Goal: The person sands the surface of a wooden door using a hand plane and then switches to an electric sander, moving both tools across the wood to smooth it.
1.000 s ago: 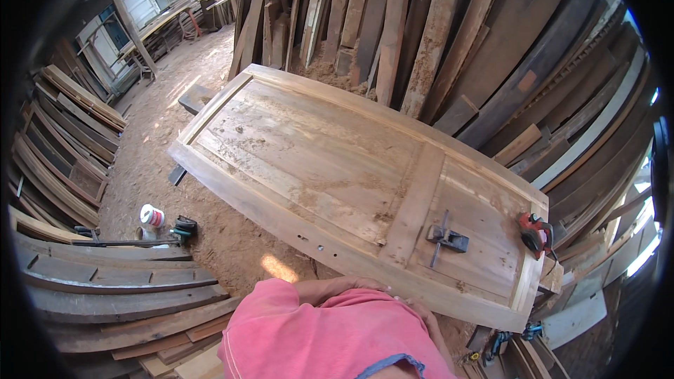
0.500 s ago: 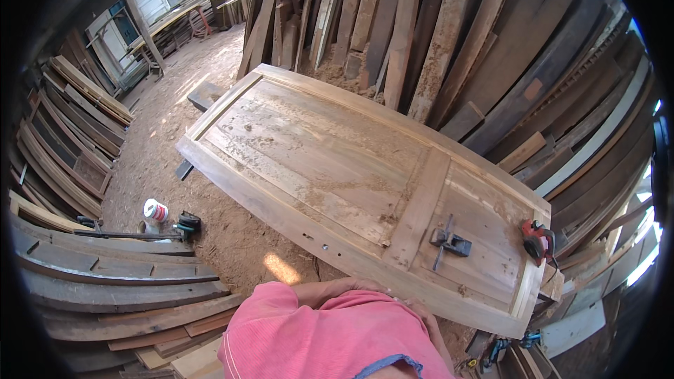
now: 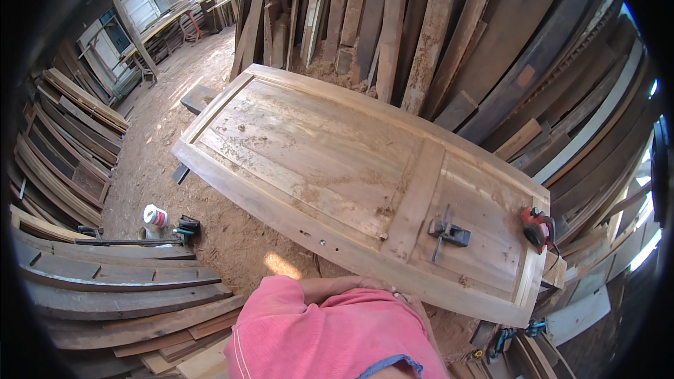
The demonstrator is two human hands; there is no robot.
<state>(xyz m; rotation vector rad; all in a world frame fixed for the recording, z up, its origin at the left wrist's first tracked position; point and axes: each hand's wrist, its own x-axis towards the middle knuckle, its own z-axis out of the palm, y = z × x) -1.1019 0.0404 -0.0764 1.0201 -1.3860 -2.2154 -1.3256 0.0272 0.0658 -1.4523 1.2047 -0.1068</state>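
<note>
Left hand and right hand huddle by the panelled door, can't honestly tell if fingers are spread or pinching.

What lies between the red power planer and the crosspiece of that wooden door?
In the head view, a dark hand plane lies between the red power planer and the crosspiece, on the wooden door.

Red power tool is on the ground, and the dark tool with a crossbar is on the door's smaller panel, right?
Not on the ground: the head view shows the red power tool on the door. The dark tool with a crossbar is on the smaller panel.
</note>
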